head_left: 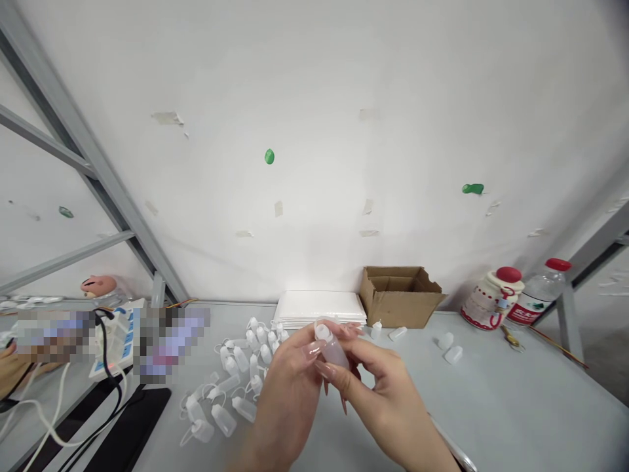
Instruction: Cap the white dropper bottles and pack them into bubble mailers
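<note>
Between both hands, above the grey table, is a small translucent squeeze bottle [335,353] with a white cap, tilted with its top toward the upper left. My left hand [297,387] is closed around its cap end, the thumb lying near the cap. My right hand [376,387] grips the bottle's body with thumb and fingers; some fingertips are hidden behind it. To the left of my left hand lie several similar small bottles [224,419] with looped cap straps, some upright and others on their sides.
A stack of white sheets or packs [319,305] and an open cardboard box [405,305] stand by the wall. Two loose bottles rest near the box. On the right are white pieces [453,354], a decorated jar [493,298] and a red-capped bottle [540,292]. Cables and a power strip [115,344] lie left, near another person's hand.
</note>
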### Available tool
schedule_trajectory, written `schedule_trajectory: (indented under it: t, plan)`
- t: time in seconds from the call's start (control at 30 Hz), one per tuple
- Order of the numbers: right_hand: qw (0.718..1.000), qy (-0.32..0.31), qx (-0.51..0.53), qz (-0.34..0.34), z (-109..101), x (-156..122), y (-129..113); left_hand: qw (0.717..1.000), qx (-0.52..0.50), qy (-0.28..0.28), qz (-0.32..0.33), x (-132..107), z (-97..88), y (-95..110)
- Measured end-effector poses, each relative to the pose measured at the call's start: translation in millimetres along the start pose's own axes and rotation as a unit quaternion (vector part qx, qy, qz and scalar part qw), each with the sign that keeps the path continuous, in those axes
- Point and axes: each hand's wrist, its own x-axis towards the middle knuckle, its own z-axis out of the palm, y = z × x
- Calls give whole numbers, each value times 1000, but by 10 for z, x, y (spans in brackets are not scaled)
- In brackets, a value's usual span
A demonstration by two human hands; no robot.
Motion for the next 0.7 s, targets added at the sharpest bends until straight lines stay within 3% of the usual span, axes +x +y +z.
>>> schedule_trajectory:
  t: [0.17, 0.33, 0.57, 0.7]
  plan:
    - [987, -55, 142, 52, -5, 15, -5, 1000, -27, -12, 1, -20, 15, -16]
    - [944, -151, 282, 84, -17, 44, 54, 999, -33, -27, -12, -45, 32, -26]
    - [876, -219, 418, 97, -10, 113, 150, 999, -26, -16, -22, -28, 23, 5]
    - [882, -235, 396, 104, -23, 116, 136, 1000, -10, -16, -8, -19, 0, 5]
